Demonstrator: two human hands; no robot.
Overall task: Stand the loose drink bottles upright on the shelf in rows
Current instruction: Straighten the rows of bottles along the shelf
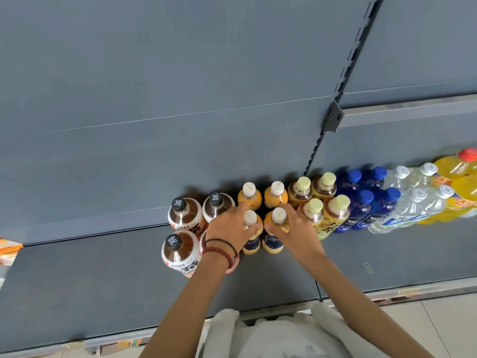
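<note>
Where the back panel (154,73) meets the shelf (103,280), upright bottles stand two deep in one band running left to right. At far right are the large yellow bottles (456,167), one of them red-capped. Leftward come four clear bottles (410,205), four blue bottles (361,205), four yellow-capped teas (333,220) and four juice bottles (276,195). At far left are the black-capped teas (184,215); I see three in full, and a fourth is mostly hidden under my left wrist. My left hand (229,226) grips the front left juice bottle (251,245) below its white cap, fingers curled round the far side and thumb on the near side. My right hand (296,228) holds the front right juice bottle (273,242) in the same way. Both bottles are upright, side by side, just in front of the rear juice pair. Two bracelets (219,250), one black and one of red beads, circle my left wrist.
</note>
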